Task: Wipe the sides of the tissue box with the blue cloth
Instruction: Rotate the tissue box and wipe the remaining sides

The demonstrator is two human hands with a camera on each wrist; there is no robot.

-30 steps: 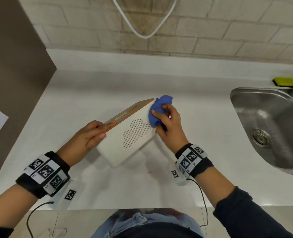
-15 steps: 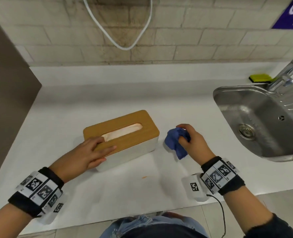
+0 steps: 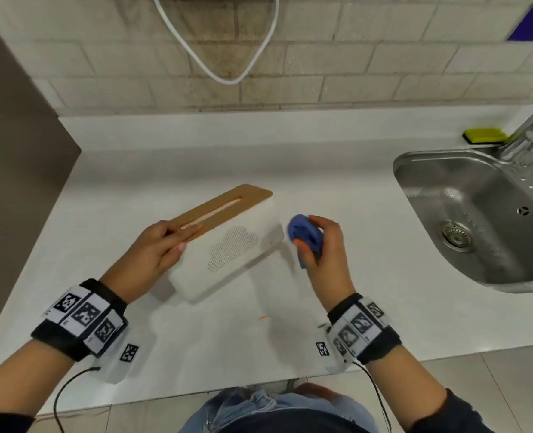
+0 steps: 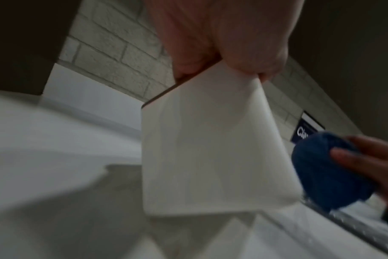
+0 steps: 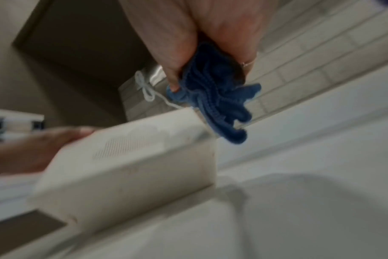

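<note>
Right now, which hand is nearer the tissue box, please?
Left. The left hand grips the tissue box; the right hand, holding the blue cloth, is beside its end.

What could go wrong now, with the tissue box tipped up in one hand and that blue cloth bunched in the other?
1. The left hand grips the tilted tissue box at one end only. A firm push from the blue cloth could twist it loose or slide it along the smooth countertop.
2. The right hand holds the blue cloth balled up, so little fabric would touch and patches of the sides might get missed.
</note>
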